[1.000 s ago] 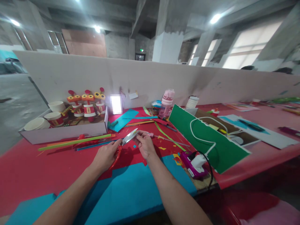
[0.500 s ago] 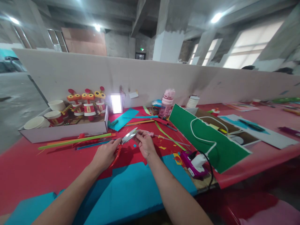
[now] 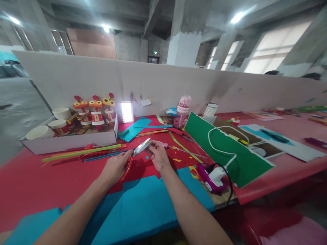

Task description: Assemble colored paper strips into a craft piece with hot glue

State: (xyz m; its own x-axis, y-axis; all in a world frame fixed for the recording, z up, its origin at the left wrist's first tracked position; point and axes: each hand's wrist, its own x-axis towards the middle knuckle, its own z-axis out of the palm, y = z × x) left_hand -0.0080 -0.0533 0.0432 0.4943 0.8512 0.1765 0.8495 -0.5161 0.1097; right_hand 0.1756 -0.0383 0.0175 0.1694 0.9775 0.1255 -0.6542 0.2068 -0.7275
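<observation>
Scissors with red handles (image 3: 140,148) are held by my left hand (image 3: 118,167), their blades pointing up and to the right. My right hand (image 3: 158,156) is beside the blade tips, its thumb and fingers pinched together; what lies between them is too small to make out. Below both hands spreads blue paper (image 3: 143,200) on the red tabletop (image 3: 63,180). Small blue and yellow scraps (image 3: 177,160) lie around my right hand.
At the left, a white box (image 3: 74,140) holds paper cups and cup figures. A green board (image 3: 224,149) leans at the right, near a purple power strip (image 3: 213,182) with cables. A pink bottle (image 3: 182,110) stands at the back, by coloured strips (image 3: 81,153).
The scissor blades look slightly closer together than before. Both hands have stayed in nearly the same place, and the view has shifted very slightly.
</observation>
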